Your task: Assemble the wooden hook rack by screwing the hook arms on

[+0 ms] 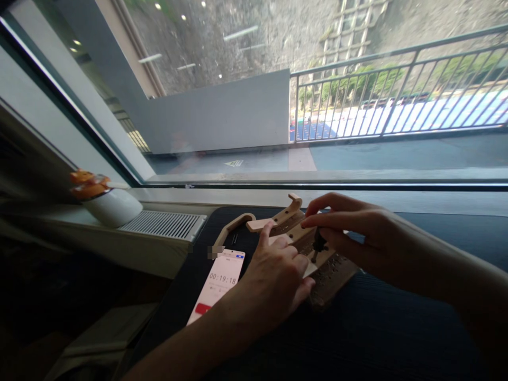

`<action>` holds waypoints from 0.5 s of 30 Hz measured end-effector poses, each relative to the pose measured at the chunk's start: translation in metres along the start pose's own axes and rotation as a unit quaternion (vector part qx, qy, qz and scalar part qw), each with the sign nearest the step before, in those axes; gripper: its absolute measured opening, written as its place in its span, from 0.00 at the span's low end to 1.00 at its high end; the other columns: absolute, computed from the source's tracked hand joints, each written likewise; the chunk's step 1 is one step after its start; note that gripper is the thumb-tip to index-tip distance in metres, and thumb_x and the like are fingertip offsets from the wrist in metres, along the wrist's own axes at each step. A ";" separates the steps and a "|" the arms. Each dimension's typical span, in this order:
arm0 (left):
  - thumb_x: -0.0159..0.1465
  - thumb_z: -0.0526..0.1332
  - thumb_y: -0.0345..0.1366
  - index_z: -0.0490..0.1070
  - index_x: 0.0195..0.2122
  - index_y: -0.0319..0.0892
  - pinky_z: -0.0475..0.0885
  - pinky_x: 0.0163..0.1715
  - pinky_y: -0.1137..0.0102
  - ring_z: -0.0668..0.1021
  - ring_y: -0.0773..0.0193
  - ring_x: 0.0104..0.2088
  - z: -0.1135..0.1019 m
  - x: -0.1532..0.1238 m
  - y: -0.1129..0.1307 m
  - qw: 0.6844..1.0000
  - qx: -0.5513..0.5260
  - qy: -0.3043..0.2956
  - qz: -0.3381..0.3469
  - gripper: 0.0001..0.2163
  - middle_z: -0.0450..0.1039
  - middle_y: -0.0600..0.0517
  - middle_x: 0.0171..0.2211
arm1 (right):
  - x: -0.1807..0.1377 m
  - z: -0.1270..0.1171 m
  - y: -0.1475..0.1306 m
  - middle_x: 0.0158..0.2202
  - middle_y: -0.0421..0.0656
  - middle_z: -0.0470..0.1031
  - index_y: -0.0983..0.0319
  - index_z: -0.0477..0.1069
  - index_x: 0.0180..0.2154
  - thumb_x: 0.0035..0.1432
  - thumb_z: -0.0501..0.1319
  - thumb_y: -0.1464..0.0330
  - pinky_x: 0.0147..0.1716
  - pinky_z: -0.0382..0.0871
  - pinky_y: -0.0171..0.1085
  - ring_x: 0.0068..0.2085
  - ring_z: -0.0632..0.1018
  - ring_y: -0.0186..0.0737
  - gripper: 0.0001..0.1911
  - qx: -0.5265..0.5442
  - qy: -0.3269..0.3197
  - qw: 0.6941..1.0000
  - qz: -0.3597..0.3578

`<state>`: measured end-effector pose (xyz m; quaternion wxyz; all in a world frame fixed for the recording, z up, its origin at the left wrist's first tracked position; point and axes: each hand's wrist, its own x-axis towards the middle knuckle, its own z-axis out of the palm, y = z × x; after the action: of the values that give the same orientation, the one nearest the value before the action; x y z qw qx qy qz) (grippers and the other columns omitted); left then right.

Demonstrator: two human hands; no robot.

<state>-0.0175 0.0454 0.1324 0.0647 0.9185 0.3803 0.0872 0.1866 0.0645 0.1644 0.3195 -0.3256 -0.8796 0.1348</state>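
Observation:
My left hand [280, 267] lies over the near left side of a wooden assembly [305, 233] of light strips with small dark holes. Its index finger is stretched onto one light strip, and its other fingers are bent against the wood, gripping it. My right hand [353, 227] comes in from the right, with thumb and fingers pinched around a small dark tool [318, 242], like a short screwdriver. The tool's thin lower end meets the wood. Under the light strips is a darker brown board [337, 278] with many small holes, partly hidden by my hands.
A phone [218, 280] showing a running timer lies left of my left hand on the dark table [397, 328]. Behind it rests a curved wooden piece [234, 222]. A white pot [113, 206] with an orange top stands on the sill by a vent grille [164, 223]. A large window is ahead.

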 end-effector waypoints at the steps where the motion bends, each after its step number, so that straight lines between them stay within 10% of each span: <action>1: 0.69 0.61 0.37 0.75 0.36 0.41 0.47 0.68 0.44 0.76 0.54 0.51 0.000 0.000 0.000 1.000 0.000 -0.001 -0.002 0.07 0.78 0.50 0.37 | 0.000 0.000 0.001 0.49 0.43 0.79 0.54 0.78 0.51 0.67 0.57 0.70 0.38 0.74 0.31 0.43 0.81 0.37 0.16 0.014 -0.008 1.000 -0.003; 15: 0.68 0.62 0.38 0.75 0.35 0.41 0.47 0.68 0.44 0.76 0.55 0.48 0.003 0.000 -0.002 1.000 -0.005 0.011 0.004 0.07 0.78 0.50 0.36 | -0.002 -0.004 0.010 0.39 0.43 0.85 0.57 0.80 0.45 0.65 0.59 0.65 0.34 0.73 0.36 0.34 0.83 0.42 0.12 -0.061 0.025 0.996 0.060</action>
<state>-0.0178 0.0465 0.1290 0.0646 0.9187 0.3768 0.0994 0.1950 0.0708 0.1624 0.3123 -0.3998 -0.8568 0.0919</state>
